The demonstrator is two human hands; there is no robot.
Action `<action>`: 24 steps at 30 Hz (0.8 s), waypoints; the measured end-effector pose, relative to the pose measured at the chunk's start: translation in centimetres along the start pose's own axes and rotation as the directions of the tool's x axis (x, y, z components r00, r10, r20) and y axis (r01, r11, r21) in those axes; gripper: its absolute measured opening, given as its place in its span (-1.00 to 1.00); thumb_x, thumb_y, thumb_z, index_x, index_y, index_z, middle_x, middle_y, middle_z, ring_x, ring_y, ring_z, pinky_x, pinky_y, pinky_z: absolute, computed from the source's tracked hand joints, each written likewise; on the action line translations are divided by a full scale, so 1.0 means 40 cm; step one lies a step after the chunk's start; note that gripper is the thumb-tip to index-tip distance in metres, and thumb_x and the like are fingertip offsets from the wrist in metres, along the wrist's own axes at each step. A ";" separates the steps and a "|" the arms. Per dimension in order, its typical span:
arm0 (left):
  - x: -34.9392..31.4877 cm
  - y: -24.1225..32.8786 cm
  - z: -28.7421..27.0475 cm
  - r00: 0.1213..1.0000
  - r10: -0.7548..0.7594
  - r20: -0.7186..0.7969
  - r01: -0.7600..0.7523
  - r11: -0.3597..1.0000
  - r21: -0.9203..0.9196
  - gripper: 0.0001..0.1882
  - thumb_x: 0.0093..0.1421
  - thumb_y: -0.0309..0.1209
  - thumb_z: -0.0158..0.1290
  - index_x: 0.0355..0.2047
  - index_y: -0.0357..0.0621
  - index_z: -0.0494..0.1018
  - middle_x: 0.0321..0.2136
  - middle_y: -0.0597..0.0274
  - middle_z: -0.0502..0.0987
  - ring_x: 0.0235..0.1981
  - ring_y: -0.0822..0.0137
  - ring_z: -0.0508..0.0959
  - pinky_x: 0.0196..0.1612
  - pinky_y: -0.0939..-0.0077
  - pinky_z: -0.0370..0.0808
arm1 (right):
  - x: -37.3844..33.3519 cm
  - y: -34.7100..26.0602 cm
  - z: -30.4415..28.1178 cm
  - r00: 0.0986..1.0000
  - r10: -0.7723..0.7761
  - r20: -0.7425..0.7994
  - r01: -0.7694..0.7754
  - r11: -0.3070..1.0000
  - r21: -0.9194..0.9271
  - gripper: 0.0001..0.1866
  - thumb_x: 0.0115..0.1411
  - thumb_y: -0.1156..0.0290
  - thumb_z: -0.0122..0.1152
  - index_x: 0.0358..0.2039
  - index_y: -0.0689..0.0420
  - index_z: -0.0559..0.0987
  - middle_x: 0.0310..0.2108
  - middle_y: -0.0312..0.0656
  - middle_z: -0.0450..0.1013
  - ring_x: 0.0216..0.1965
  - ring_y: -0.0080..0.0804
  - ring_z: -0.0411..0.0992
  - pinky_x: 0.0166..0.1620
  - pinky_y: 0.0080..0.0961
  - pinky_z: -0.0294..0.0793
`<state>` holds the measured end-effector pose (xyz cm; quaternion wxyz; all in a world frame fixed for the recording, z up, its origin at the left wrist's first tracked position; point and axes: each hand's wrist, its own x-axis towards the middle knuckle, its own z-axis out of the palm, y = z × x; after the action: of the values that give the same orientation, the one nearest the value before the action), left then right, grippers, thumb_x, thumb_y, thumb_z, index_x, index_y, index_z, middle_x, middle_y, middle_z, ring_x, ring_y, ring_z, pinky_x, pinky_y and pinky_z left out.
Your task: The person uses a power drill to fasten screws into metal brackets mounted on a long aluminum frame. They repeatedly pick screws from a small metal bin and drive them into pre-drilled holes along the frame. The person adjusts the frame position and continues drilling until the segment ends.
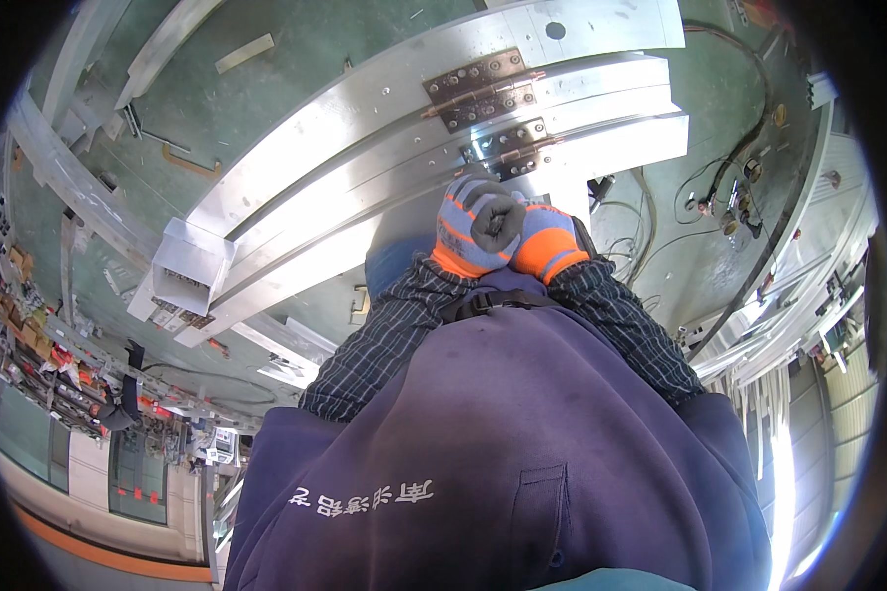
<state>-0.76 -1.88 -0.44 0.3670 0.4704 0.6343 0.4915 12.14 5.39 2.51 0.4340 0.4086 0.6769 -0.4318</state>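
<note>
Apron [522, 424], left hand [473, 227] beside right hand [546, 236], hinges [525, 140]

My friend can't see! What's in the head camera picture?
Someone's left hand and right hand, both gloved, are close together near long silver metal beams with dark hinges. Below is a purple apron; the floor is green.

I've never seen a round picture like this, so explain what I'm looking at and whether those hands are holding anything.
No machine here: a fisheye camera on a person's head looks down, bending straight edges. The left hand and right hand are the wearer's own, gloved in grey and orange. They're close together; whether they hold anything is hidden. Just beyond lie long silvery metal profiles, bearing one dark hinge and a second hinge. Green floor shows around them.
</note>
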 end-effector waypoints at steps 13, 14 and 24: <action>0.020 -0.017 0.010 1.000 -0.002 -0.004 0.002 0.999 0.038 -0.79 0.00 -0.59 0.33 -0.38 -0.10 0.53 -0.37 0.14 0.58 -0.28 0.02 0.57 -0.14 0.15 0.54 | 0.027 0.019 0.012 0.995 -0.023 -0.095 0.029 0.998 0.062 -0.60 0.09 0.13 0.34 -0.12 0.08 0.66 -0.20 0.03 0.65 -0.13 0.05 0.62 -0.07 -0.17 0.60; 0.022 -0.017 0.011 0.999 0.001 -0.037 0.000 1.000 0.030 -0.79 0.00 -0.58 0.34 -0.39 -0.10 0.54 -0.37 0.14 0.58 -0.27 0.02 0.57 -0.14 0.16 0.54 | 0.025 0.011 0.004 0.996 0.028 -0.089 -0.022 0.998 0.059 -0.63 0.08 0.09 0.36 -0.19 0.06 0.69 -0.20 0.02 0.65 -0.14 0.04 0.61 -0.08 -0.18 0.59; 0.040 -0.028 0.017 1.000 -0.004 0.022 0.003 1.000 0.024 -0.79 0.04 -0.38 0.36 -0.33 -0.06 0.57 -0.31 0.16 0.61 -0.17 0.04 0.58 -0.04 0.16 0.53 | 0.071 0.069 0.036 0.942 -0.185 -0.279 0.262 0.926 0.271 -0.64 0.19 0.11 0.29 -0.09 0.02 0.69 -0.11 -0.04 0.66 -0.04 0.05 0.60 0.00 -0.14 0.58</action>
<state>-0.87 -0.22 -1.71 0.3691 0.4790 0.6369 0.4783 14.20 5.36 -1.16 0.2250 0.4410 0.6936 -0.5232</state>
